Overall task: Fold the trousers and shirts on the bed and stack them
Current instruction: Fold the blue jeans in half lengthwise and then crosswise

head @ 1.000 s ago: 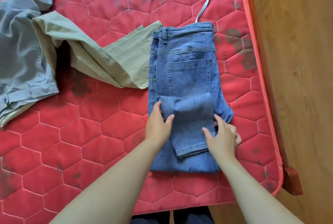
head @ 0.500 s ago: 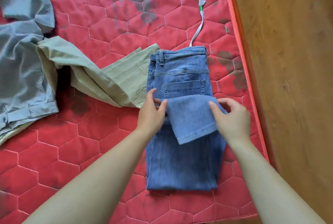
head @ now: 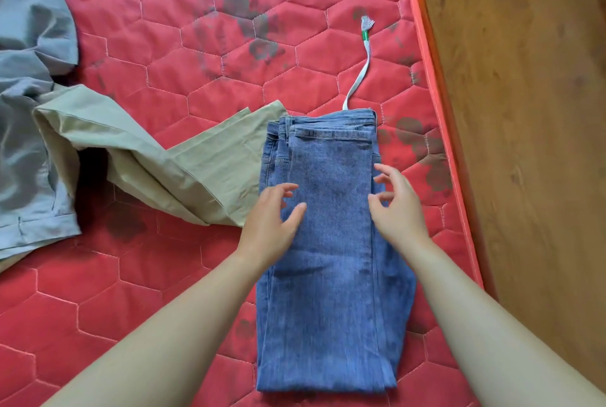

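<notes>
Red quilted mattress (head: 131,275) with hexagon stitching and dark stains fills most of the view, and a wooden floor (head: 524,111) runs along its right edge. Folded jeans (head: 331,275) lie on the mattress near this edge, as a long narrow stack with the waistband at the far end. The left hand (head: 267,226) rests on the left side of the jeans with fingers loosely spread and holds nothing. The right hand (head: 396,206) is over the right side, fingers relaxed and apart; whether it touches the cloth cannot be told. Khaki trousers (head: 183,170) lie unfolded to the left, reaching the jeans. Beyond the waistband a white cord (head: 359,75) stretches away. A grey garment (head: 29,144) is crumpled at far left.
</notes>
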`<state>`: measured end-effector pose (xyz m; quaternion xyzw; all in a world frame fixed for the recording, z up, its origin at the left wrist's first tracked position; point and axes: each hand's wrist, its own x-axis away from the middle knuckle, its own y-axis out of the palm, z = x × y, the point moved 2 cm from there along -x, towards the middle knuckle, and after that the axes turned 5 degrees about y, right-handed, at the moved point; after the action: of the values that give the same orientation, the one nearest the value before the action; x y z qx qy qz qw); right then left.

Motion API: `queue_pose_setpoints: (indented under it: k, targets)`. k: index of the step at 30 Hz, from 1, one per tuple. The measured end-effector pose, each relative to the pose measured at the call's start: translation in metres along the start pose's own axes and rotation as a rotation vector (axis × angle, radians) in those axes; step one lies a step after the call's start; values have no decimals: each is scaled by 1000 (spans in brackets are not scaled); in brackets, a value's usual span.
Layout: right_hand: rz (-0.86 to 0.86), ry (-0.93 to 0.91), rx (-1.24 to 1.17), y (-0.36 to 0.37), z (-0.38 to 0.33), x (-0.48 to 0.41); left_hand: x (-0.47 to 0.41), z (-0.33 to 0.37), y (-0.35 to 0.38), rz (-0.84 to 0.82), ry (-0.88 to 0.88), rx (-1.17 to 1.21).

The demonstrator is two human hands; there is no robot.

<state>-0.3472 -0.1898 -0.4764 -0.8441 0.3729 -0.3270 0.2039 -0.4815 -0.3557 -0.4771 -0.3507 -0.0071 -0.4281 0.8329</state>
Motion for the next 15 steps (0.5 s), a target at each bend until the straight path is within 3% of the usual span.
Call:
queue_pose_setpoints:
  k: [4,8,12,15]
  targets:
    - [62,23,-29,11,9,-8,-2,-7,8,53,29,-56]
    - [144,22,14,19,0,-29,-33,-8,7,181,-59,-61]
    - [156,130,50,26,-7,-42,-65,-1,12,119,-166,-35]
    - [119,97,53,27,-9,-43,-69,6,11,173,-39,-67]
